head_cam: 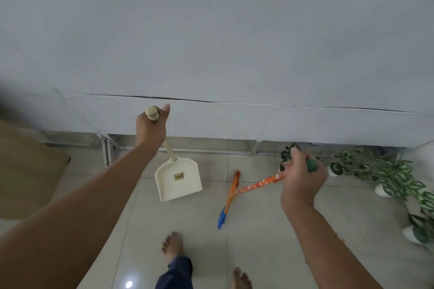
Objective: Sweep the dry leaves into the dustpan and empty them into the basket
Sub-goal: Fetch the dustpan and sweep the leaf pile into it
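- Head view shows two hands, one dustpan, one broom, and two bare feet on a tiled floor (270, 230).
- One left hand (150, 128), at 11 o'clock from the middle of the floor, is closed around the top of the long handle of the cream dustpan (178, 179); the pan hangs below it and I see nothing inside the pan.
- One right hand (303, 177), at 3 o'clock, is closed around the orange handle of the broom (254, 186); the green end cap sticks out past the fist.
- The broom head, orange and blue, is low at 6 o'clock from the dustpan's right side, near the floor; it is blurred.
- At least four potted plants (394, 178) in white pots stand at 3 to 4 o'clock, by the wall (211, 30).
- One brown board (25, 171) is at 9 o'clock.
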The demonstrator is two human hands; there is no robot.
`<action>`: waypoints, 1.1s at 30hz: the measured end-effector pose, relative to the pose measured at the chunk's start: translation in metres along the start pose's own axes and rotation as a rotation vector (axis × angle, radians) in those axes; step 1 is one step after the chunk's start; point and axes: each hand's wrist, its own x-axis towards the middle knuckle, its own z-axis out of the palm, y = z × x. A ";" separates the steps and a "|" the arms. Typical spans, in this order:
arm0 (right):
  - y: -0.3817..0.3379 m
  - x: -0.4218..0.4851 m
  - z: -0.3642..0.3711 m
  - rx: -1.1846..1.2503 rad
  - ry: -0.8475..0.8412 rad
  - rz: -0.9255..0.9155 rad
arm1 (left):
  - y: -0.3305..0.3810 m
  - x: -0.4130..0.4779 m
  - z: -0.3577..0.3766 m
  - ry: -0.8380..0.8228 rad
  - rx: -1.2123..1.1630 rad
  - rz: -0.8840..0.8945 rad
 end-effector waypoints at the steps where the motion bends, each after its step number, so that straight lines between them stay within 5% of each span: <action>1: -0.003 0.001 -0.017 0.004 -0.004 -0.002 | 0.004 -0.017 0.005 0.024 -0.017 0.004; 16: -0.042 -0.009 -0.237 0.073 0.006 -0.053 | 0.041 -0.250 0.066 0.421 -0.121 -0.121; 24: -0.036 -0.053 -0.367 -0.009 0.030 -0.006 | 0.033 -0.370 0.092 0.450 -0.220 -0.233; 33: -0.018 -0.038 -0.472 -0.248 -0.206 0.056 | 0.039 -0.444 0.145 0.471 -0.149 -0.317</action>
